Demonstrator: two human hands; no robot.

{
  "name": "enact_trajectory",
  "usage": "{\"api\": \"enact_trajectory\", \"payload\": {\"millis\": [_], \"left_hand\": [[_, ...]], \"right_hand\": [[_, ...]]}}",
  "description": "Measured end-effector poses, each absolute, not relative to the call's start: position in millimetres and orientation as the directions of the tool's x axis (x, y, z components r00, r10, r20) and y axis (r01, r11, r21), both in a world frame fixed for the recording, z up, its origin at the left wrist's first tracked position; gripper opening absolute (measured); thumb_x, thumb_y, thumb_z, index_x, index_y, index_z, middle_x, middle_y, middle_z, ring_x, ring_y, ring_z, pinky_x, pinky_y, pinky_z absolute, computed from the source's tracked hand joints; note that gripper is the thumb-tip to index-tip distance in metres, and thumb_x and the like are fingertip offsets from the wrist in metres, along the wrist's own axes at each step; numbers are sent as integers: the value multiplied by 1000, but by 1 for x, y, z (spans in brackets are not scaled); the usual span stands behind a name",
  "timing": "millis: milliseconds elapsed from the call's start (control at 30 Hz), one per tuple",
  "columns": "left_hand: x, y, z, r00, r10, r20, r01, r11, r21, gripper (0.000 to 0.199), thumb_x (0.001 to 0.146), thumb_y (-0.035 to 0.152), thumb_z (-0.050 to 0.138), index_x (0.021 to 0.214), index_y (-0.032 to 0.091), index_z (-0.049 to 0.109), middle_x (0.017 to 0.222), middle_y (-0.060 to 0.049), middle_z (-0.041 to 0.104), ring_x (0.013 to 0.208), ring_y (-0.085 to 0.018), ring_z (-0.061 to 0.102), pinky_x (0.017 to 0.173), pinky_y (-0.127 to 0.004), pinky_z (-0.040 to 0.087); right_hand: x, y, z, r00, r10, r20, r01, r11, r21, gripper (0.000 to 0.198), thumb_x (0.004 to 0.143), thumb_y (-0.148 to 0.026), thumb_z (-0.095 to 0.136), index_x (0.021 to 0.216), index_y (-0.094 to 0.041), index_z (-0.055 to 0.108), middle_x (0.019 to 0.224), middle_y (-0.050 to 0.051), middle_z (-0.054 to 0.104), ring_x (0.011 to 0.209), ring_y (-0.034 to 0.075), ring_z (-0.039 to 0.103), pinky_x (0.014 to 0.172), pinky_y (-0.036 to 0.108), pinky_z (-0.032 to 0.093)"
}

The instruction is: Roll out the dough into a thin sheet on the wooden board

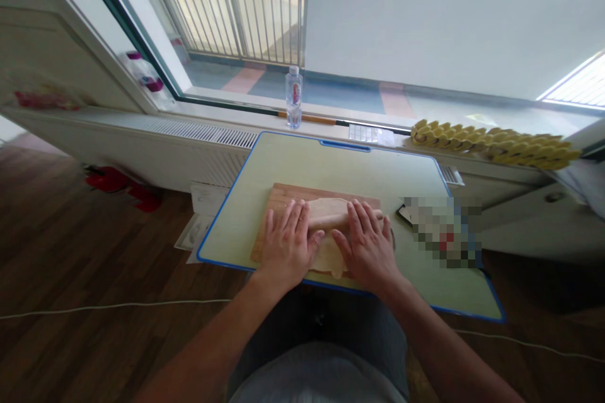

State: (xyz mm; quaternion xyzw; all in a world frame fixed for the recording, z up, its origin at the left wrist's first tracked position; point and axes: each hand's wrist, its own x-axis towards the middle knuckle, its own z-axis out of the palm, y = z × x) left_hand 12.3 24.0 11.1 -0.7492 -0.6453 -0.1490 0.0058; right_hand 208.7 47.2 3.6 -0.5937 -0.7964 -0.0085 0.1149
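Observation:
A wooden rolling pin (327, 222) lies crosswise over a sheet of pale dough (326, 258). The dough is spread on a wooden cutting board (286, 193), and its near edge reaches the board's front. My left hand (289, 239) rests palm down over the pin's left part, fingers stretched forward and thumb pointing inward. Over the right part lies my right hand (366, 242), also flat with fingers extended; the pin's right end pokes out near its fingers. Both hands hide parts of the pin, dough and board.
The board sits on a pale green tabletop (302, 164) with blue edging. A pixelated object (442, 233) lies at right. Along the windowsill are a clear bottle (293, 97) and yellow egg cartons (491, 143). A white cable (118, 306) crosses the floor.

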Motion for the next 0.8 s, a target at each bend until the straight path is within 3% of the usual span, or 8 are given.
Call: {"api": "enact_trajectory", "payload": {"millis": [267,600,800], "left_hand": [[0,95,18,62,978,198,972,-104,210,56,108,54,29,151,31,58,161,-6,53,151,-36,42,123,-68,27],[10,45,25,111,984,138,965,-140,223,59,108,50,31,157,23,50,165,-9,47,157,-30,36,129,-62,22],[13,58,26,56,977,208,970,-103,220,53,108,42,35,154,22,53,163,-10,50,154,-31,40,129,-62,23]], "right_hand": [[187,115,19,-255,965,54,958,260,-123,71,109,-62,20,163,-19,37,167,12,42,156,32,31,125,68,13],[205,59,9,-280,948,153,946,299,-125,68,109,-57,28,161,-14,39,169,16,38,158,31,29,127,59,13],[215,60,22,-268,959,90,946,280,-163,60,111,-54,24,156,-24,50,167,9,42,158,29,30,127,62,15]]}}
